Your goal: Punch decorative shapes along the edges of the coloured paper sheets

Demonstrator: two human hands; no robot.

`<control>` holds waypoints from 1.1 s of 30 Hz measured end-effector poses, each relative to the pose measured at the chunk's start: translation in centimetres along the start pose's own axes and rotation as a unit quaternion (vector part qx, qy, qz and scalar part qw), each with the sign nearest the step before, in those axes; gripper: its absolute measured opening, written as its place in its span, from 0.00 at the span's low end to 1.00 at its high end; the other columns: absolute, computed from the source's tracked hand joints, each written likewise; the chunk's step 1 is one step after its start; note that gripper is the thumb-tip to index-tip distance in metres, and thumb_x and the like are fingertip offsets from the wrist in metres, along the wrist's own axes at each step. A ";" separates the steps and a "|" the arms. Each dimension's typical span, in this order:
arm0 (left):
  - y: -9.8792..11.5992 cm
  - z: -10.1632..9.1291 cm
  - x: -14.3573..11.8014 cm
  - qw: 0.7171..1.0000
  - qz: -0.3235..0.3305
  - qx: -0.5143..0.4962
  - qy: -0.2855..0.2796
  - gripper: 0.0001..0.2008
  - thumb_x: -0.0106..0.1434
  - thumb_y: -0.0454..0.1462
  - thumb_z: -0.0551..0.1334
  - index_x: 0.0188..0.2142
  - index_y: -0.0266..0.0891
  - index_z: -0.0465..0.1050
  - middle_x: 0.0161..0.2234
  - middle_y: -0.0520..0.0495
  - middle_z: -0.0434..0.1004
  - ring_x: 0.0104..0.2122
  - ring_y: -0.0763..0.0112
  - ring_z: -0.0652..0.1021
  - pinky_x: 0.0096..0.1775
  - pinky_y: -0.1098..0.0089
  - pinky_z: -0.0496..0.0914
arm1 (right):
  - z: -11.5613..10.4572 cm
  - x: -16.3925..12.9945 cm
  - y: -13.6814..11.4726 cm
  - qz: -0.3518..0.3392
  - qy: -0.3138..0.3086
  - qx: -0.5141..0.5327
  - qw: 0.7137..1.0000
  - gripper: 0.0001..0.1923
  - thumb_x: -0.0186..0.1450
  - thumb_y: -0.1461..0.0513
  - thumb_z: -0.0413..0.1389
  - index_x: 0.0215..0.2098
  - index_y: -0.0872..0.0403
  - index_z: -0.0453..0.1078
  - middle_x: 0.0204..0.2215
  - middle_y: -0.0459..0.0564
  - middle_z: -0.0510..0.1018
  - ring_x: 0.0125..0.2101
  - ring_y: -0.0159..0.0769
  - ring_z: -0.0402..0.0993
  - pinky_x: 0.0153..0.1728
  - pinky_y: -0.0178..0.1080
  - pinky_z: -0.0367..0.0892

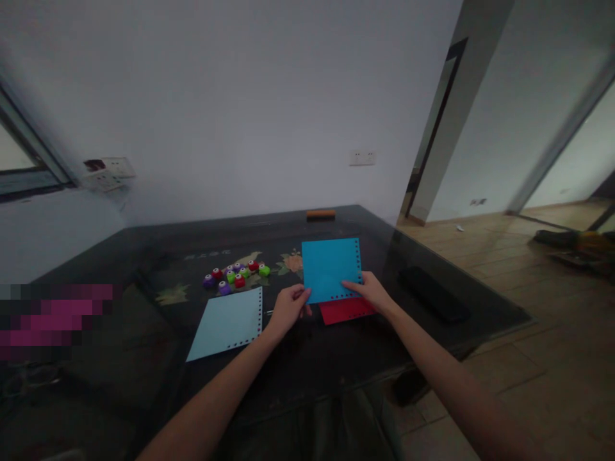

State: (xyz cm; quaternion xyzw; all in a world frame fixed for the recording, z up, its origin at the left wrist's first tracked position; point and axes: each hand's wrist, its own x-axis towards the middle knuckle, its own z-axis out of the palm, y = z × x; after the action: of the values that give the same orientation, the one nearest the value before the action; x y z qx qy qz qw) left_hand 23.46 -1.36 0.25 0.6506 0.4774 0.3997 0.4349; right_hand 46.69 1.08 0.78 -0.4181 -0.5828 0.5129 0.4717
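Note:
A blue sheet of paper (pixel 329 266) with punched holes along its right and lower edges is held up above the table. My left hand (pixel 289 305) pinches its lower left corner, thumb in front. At its lower right, my right hand (pixel 372 291) grips the sheet, with the fingers partly hidden. Below and behind it, a red sheet (pixel 343 312) with similar holes shows only in part; whether it touches the table I cannot tell. A pale blue sheet (pixel 230 323), also punched on two edges, lies left of my left hand.
Several small purple, red and green eyed pieces (pixel 235 275) cluster behind the pale sheet. A long black object (pixel 432 294) lies at the right of the dark glossy table (pixel 312 371). An orange-brown bar (pixel 320 214) sits at the back edge by the wall.

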 end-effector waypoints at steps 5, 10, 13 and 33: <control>0.5 0.1 -0.4 0.999 0.019 0.029 -0.002 0.15 0.60 0.46 0.55 0.26 0.37 0.66 0.15 0.52 0.71 0.14 0.76 0.65 0.20 0.75 0.58 | -0.9 0.4 0.1 -0.003 0.053 0.074 0.996 0.18 0.50 0.54 0.64 0.35 0.55 0.74 0.29 0.49 0.80 0.25 0.35 0.75 0.32 0.40 0.70; 0.5 0.2 -0.5 0.999 0.034 0.037 -0.016 0.14 0.60 0.46 0.55 0.30 0.36 0.69 0.16 0.51 0.72 0.15 0.76 0.66 0.20 0.75 0.59 | -2.2 0.9 0.2 -0.029 0.127 0.068 0.989 0.17 0.45 0.56 0.67 0.30 0.55 0.73 0.23 0.45 0.78 0.22 0.30 0.71 0.28 0.35 0.66; 0.5 0.1 -0.5 0.998 0.039 0.043 -0.030 0.15 0.61 0.46 0.55 0.33 0.35 0.70 0.17 0.51 0.72 0.15 0.76 0.66 0.21 0.76 0.59 | -2.6 1.2 0.5 -0.024 0.131 0.041 0.990 0.18 0.44 0.56 0.67 0.30 0.55 0.73 0.24 0.45 0.78 0.23 0.31 0.70 0.29 0.35 0.65; 0.8 4.0 -3.3 0.918 0.264 0.292 -0.046 0.13 0.61 0.28 0.53 0.43 0.40 0.68 0.47 0.43 0.67 0.48 0.64 0.68 0.51 0.62 0.65 | -5.1 1.2 1.8 0.105 0.099 -0.105 0.984 0.14 0.47 0.62 0.64 0.31 0.58 0.71 0.17 0.41 0.70 0.18 0.26 0.62 0.19 0.31 0.55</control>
State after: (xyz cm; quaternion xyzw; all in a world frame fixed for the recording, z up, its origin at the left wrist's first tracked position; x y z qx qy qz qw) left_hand 26.68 -5.41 -0.59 0.8685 0.3638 0.3124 0.1255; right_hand 51.41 3.48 -0.71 -0.5728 -0.5365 0.4515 0.4245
